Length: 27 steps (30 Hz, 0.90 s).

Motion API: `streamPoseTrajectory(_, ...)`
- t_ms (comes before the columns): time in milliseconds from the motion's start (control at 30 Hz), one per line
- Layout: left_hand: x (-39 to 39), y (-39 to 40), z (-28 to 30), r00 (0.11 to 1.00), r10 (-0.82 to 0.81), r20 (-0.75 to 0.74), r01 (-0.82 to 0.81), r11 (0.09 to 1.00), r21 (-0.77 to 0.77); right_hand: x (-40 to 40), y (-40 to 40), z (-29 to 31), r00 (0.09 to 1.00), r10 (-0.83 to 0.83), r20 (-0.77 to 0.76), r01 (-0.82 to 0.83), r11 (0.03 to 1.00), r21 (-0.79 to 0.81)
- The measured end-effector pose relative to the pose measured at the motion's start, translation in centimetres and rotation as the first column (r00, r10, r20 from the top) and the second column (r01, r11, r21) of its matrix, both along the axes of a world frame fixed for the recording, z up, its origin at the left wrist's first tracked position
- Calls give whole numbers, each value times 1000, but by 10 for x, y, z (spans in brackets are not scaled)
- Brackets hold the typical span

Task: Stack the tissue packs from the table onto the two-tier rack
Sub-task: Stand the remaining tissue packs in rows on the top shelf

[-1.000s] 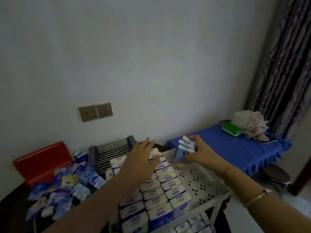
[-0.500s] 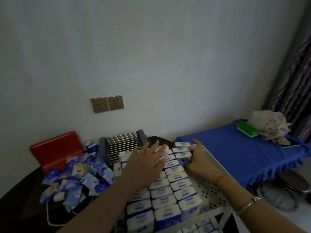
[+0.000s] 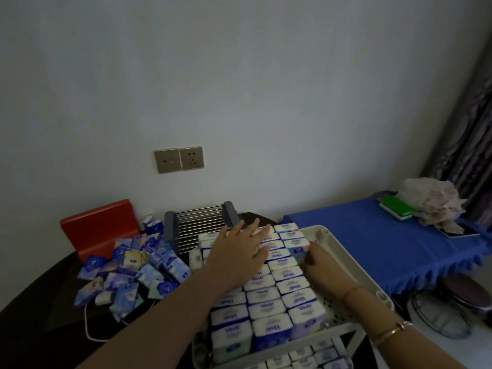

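Note:
The white perforated two-tier rack point(image 3: 348, 255) stands in front of me. Its top tier holds three rows of upright white-and-blue tissue packs point(image 3: 269, 304), and more packs show on the lower tier point(image 3: 306, 354). My left hand point(image 3: 237, 254) lies flat, fingers spread, on the far packs of the top tier. At the right row's far end, my right hand point(image 3: 320, 261) grips a slightly tilted tissue pack point(image 3: 295, 249). A loose pile of blue packs point(image 3: 133, 267) lies on the dark table to the left.
A red board point(image 3: 98, 226) and a metal roll-up grid point(image 3: 199, 222) lean near the wall behind the pile. A white cable point(image 3: 89, 327) runs across the dark table. To the right, a blue-clothed table point(image 3: 372, 243) carries a green sponge point(image 3: 396, 207) and a plastic bag point(image 3: 434, 201).
My right hand brought the pack down from above the rack into the right row's far end. The left hand stayed flat on the packs. The camera view shifted left.

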<state>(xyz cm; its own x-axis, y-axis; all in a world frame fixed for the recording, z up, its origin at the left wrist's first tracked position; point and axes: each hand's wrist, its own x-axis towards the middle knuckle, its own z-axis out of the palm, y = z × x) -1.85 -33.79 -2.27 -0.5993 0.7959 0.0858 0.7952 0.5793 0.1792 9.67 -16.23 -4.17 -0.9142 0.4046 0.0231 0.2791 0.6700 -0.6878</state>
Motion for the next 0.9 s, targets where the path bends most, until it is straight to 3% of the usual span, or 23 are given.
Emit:
streamPoseTrajectory(100,-1,-1,3,1000,13,12,-14,996,88,9,-7,19,998,-62,-3,62,998,23)
streamPoseTrajectory(233,1,-13,13,999,19,-36,-9,964,265,18,-33,55,981,-106,-162,112,993,26)
streamPoseTrajectory(467,-32,-104,25,1000,0,21,-10,858,513,-7,-137,91,955,7,-297,27,994,110)
streamPoseTrajectory(700,-85,-267,-16,965,176,192,-253,807,534,-72,-275,82,947,193,-256,-161,977,141)
streamPoseTrajectory(900,-118,-379,-64,893,362,267,-443,813,377,-129,-353,30,958,241,-155,-228,969,96)
